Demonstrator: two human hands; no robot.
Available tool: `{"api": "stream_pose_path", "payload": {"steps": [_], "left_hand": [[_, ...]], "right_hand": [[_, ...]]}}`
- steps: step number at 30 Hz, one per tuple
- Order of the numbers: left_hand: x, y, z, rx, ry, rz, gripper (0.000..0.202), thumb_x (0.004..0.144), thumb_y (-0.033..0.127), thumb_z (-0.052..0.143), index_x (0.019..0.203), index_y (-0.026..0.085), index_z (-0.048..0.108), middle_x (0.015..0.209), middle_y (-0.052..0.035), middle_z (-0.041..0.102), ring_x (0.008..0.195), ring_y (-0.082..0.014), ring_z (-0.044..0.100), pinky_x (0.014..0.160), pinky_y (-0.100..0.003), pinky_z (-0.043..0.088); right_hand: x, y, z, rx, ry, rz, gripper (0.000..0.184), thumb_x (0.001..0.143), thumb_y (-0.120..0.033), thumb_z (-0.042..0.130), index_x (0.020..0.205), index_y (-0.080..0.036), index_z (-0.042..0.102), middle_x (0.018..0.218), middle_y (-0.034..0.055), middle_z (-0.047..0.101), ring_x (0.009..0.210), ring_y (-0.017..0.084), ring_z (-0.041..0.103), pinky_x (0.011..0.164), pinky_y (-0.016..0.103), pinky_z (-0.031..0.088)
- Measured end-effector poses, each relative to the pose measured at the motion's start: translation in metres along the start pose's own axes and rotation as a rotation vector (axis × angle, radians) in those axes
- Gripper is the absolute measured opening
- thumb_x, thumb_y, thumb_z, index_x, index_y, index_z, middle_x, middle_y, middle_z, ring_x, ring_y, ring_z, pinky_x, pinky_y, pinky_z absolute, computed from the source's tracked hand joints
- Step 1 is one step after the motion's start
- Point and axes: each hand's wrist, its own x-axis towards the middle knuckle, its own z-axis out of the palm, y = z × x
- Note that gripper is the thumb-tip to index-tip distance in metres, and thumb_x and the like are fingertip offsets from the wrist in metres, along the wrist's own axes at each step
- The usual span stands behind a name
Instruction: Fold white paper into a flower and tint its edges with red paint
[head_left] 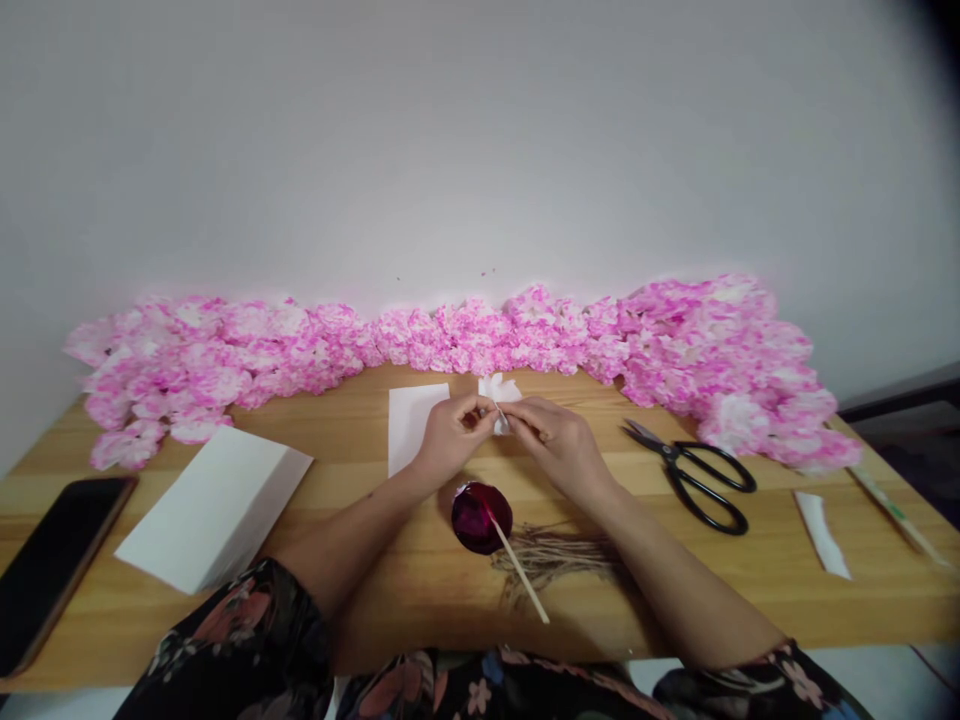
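Both of my hands meet at the middle of the table over a small piece of white tissue paper [498,388], which looks gathered at its centre. My left hand [453,432] pinches it from the left with thumb and forefinger. From the other side my right hand [561,442] pinches at the same spot; a thin strand seems to lie between the fingertips, too small to make out surely. Just below the hands stands a round dish of dark magenta liquid [472,520], a wooden stick [525,580] leaning out of it. Loose brown strings [559,555] lie beside the dish.
Pink-and-white paper flowers [480,335] line the table's back along the wall. White sheets [409,425], a stack of white paper [210,505] and a phone [60,560] lie leftward. Black-handled scissors [686,470], a white strip [823,535] and a thin stick [900,515] lie right.
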Motion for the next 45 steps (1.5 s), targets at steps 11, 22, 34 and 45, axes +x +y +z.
{"api": "stream_pose_path", "payload": {"steps": [11, 22, 34, 45], "left_hand": [[-0.0017, 0.0003, 0.0002, 0.052, -0.041, 0.061, 0.012, 0.081, 0.021, 0.057, 0.073, 0.016, 0.064, 0.068, -0.0005, 0.065, 0.064, -0.011, 0.056, 0.061, -0.021, 0.043], [-0.0012, -0.0009, 0.0003, 0.071, -0.036, 0.086, 0.012, 0.081, 0.02, 0.056, 0.073, 0.016, 0.065, 0.069, -0.0009, 0.066, 0.064, -0.0119, 0.057, 0.063, -0.022, 0.043], [-0.0027, 0.0007, -0.0003, 0.05, -0.036, 0.055, 0.01, 0.078, 0.016, 0.056, 0.071, 0.016, 0.064, 0.07, -0.0009, 0.067, 0.065, -0.0119, 0.058, 0.063, -0.022, 0.043], [-0.0025, 0.0005, -0.0005, 0.063, -0.004, 0.109, 0.011, 0.079, 0.015, 0.056, 0.073, 0.015, 0.065, 0.069, -0.0003, 0.067, 0.064, -0.0112, 0.058, 0.063, -0.022, 0.043]], "right_hand": [[0.0017, -0.003, -0.0016, -0.057, 0.064, 0.023, 0.017, 0.087, -0.018, 0.055, 0.09, -0.02, 0.072, 0.081, 0.0036, 0.073, 0.069, 0.016, 0.066, 0.063, 0.026, 0.047], [0.0018, -0.0015, -0.0018, -0.058, 0.069, 0.046, 0.016, 0.087, -0.022, 0.056, 0.091, -0.02, 0.071, 0.081, 0.0034, 0.074, 0.067, 0.015, 0.065, 0.061, 0.025, 0.047], [0.0014, -0.0032, -0.0008, -0.034, 0.061, 0.09, 0.015, 0.085, -0.02, 0.056, 0.085, -0.019, 0.071, 0.078, 0.0025, 0.073, 0.064, 0.015, 0.065, 0.059, 0.024, 0.046], [0.0015, -0.0027, -0.0023, 0.039, 0.089, 0.156, 0.019, 0.086, -0.027, 0.058, 0.096, -0.017, 0.07, 0.086, 0.0056, 0.073, 0.068, 0.015, 0.066, 0.058, 0.024, 0.049]]}}
